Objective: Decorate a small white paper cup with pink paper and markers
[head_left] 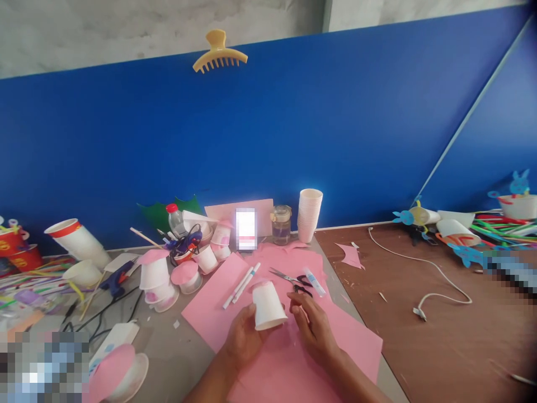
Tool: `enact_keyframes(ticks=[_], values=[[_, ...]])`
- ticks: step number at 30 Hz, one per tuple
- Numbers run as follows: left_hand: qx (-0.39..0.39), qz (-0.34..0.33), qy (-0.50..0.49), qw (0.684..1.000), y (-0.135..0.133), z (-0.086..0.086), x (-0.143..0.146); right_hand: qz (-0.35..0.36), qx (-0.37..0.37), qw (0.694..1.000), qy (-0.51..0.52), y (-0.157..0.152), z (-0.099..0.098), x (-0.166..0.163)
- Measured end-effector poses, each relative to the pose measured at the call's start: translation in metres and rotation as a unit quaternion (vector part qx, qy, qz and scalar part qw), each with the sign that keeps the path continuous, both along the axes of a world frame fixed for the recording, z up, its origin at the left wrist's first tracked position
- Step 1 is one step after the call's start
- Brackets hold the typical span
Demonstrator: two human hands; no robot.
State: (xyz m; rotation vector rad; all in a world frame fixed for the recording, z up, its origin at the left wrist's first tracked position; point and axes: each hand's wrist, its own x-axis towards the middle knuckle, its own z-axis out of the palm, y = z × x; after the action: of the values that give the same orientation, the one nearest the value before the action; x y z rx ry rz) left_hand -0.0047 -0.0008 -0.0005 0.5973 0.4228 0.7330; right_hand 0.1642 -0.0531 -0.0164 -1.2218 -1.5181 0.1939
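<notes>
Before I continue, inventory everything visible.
Held cup: one, white, centre
Paper: several, pink, centre
Scissors: one, black-handled, centre
Pens: two, white, centre
Tube: one, clear, centre
Jar: one, clear, back
Cup stack: one, white, back
Decorated cups: several, pink and white, left
Bottle: one, clear, left
Glue gun: one, blue, left
Long cable: one, white, right
Cutouts: several, blue, right
Claw clip: one, yellow, top
Left hand: one, holding cup
Right hand: one, beside cup

A small handicraft workshop is suggested by the worktop (163,341), strewn with pink paper (356,336), scissors (287,276), a glue gun (118,280), stacked paper cups (308,218) and paper-topped cups (153,277). It is backed by a blue partition (293,123), above which a rough grey wall (138,28) is seen.
</notes>
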Motion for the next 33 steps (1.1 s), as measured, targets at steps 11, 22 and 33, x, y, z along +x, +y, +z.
enact_keyframes(ticks=[11,22,33], values=[[0.033,-0.019,-0.002,0.999,0.0,0.009,0.003,0.096,0.011,0.994,-0.041,-0.012,0.012,-0.005],[0.104,-0.019,-0.015,0.994,-0.001,0.012,0.006,0.03,-0.023,0.998,-0.048,-0.005,0.006,-0.006],[0.078,-0.036,-0.006,0.996,-0.005,0.009,0.013,-0.111,0.081,0.983,-0.122,0.007,-0.005,-0.002]])
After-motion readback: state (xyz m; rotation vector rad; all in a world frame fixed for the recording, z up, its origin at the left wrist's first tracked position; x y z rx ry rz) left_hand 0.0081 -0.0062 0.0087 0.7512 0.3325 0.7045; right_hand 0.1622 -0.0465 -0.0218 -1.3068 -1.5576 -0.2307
